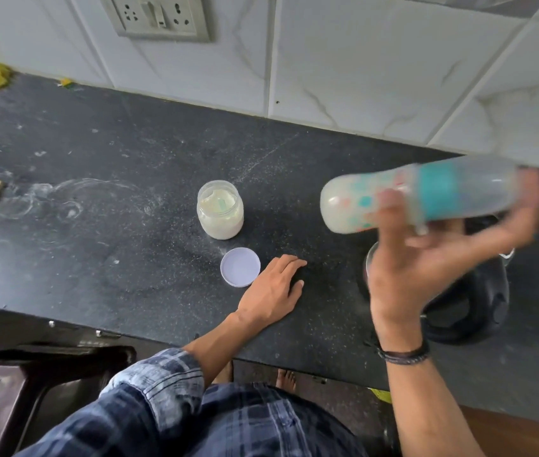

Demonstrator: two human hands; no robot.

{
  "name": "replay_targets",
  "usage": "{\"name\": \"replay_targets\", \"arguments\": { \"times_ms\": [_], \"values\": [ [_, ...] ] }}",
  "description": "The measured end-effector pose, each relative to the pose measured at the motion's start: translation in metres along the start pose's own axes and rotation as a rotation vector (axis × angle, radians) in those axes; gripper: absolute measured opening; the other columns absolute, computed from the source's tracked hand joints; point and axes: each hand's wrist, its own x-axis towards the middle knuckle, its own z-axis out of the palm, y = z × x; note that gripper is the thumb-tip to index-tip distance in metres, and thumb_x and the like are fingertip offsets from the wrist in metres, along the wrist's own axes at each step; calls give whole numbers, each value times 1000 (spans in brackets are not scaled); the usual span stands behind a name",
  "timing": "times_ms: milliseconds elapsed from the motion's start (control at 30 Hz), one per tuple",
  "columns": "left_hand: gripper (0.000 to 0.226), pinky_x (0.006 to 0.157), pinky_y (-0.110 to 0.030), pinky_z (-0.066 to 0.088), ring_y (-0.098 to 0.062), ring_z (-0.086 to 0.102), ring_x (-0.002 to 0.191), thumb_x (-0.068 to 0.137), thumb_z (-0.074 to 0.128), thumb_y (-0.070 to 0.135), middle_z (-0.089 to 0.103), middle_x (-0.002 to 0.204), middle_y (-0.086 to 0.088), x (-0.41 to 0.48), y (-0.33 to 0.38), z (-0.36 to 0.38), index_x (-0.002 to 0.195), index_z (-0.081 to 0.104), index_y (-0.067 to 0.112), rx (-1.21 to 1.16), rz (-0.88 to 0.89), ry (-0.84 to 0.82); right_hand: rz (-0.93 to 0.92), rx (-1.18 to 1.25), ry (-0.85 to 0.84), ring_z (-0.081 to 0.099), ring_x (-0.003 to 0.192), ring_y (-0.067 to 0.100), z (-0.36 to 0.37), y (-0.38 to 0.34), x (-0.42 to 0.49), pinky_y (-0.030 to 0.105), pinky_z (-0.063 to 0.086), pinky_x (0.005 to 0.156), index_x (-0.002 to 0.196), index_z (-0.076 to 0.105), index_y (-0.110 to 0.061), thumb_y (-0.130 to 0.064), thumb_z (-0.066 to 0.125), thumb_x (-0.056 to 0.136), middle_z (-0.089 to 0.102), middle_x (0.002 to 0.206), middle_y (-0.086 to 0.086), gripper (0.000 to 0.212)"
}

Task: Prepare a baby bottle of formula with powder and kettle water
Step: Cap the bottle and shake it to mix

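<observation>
We see a dark counter [96, 225] along a tiled wall, with a black kettle [479, 308] at its right end. Above the kettle our right hand [426, 258] grips the bottle [426, 196]. The bottle lies nearly level across the fingers, its milky base pointing left and its clear cap right. Thumb and fingers curl round its middle, though both are blurred. Our left hand [274, 288] rests flat on the counter, fingers straight, holding nothing. The open jar [220, 212] of powder stands beyond it, and the lid [240, 267] lies just beside it.
</observation>
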Motion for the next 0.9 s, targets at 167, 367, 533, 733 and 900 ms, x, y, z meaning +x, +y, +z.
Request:
{"name": "replay_targets", "arguments": {
  "times_ms": [167,367,533,733,900],
  "values": [
    [43,114,-32,41,-15,47,132,106,51,33,50,145,-1,-1,-2,0,147,51,18,-5,-17,-22,40,-77,-156,61,126,17,0,6,-5,35,60,94,147,24,-14,2,79,81,37,146,14,87],
    [43,114,-31,38,-15,47,131,107,52,32,50,145,-1,0,-1,0,147,50,17,11,-12,-15,36,-34,-79,55,129,-2,1,7,-4,20,55,96,147,10,12,13,74,81,30,144,10,92],
    [43,114,-30,37,-14,46,131,107,52,32,50,146,-1,1,0,-1,147,50,17,-2,-8,-15,-59,6,7,52,132,0,-1,1,0,20,53,99,141,7,21,17,70,78,24,151,24,89],
    [43,113,-32,40,-13,46,131,107,51,34,50,145,1,-1,-1,0,147,50,19,-9,-13,-23,59,-35,-71,59,126,5,2,2,-2,24,57,93,145,22,-7,11,75,80,40,147,-1,86],
    [43,113,-34,42,-15,47,129,106,52,33,51,144,-1,0,-4,2,146,51,17,8,-3,-8,117,-46,-117,61,125,9,2,7,-5,30,60,93,145,24,-11,10,76,81,41,144,15,86]
  ]
}}
